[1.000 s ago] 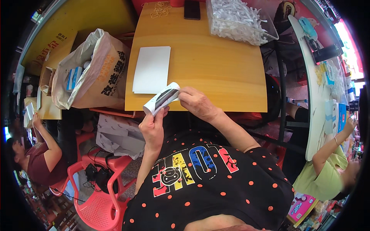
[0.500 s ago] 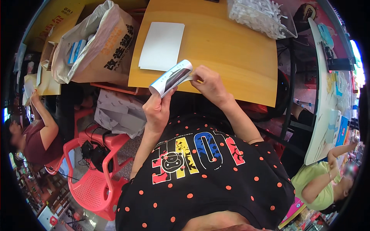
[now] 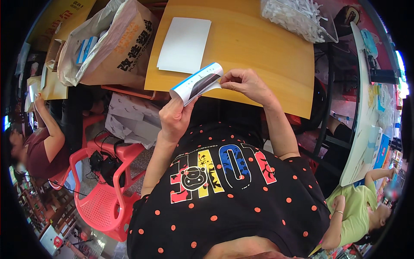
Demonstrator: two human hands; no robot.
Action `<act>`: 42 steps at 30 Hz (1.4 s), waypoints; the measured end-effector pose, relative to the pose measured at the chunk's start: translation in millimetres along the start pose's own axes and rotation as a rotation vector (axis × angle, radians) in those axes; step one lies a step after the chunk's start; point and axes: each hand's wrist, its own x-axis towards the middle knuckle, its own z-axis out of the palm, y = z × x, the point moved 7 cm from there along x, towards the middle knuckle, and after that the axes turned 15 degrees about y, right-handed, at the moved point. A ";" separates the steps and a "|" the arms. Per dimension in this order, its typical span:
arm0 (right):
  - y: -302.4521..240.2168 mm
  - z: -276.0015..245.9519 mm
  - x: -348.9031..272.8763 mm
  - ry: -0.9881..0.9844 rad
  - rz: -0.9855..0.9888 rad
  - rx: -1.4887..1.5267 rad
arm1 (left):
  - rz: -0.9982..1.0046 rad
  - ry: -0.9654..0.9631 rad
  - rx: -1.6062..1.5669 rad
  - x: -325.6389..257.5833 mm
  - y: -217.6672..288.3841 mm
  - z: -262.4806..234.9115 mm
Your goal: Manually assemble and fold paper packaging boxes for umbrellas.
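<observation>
A glossy white card box (image 3: 197,83) with blue trim, half-folded, is pinched by left hand (image 3: 174,118) and right hand (image 3: 246,83) fingertips.

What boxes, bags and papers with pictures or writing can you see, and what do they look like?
Small box: held over the table's near edge by the left hand and right hand; long, white, blue edge, dark panel.
Big bag: left of the table; tan, crumpled, dark lettering.
White sheets: flat on the yellow table; plain rectangles.
Clear tray: table's far right corner; filled with small white pieces.
</observation>
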 end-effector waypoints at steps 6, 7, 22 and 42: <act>2.8 6.0 -1.0 -0.021 -0.002 -0.028 | -0.012 -0.018 -0.019 0.3 -2.1 0.9; 4.5 7.3 -0.8 -0.017 -0.005 -0.038 | -0.016 -0.015 -0.019 -0.8 -4.2 0.9; 3.3 2.0 -7.2 0.128 0.013 0.080 | 0.121 0.009 0.092 -0.9 -5.6 -7.7; 11.5 12.5 -3.8 0.023 0.021 -0.102 | 0.203 -0.017 0.080 -0.9 7.5 -3.5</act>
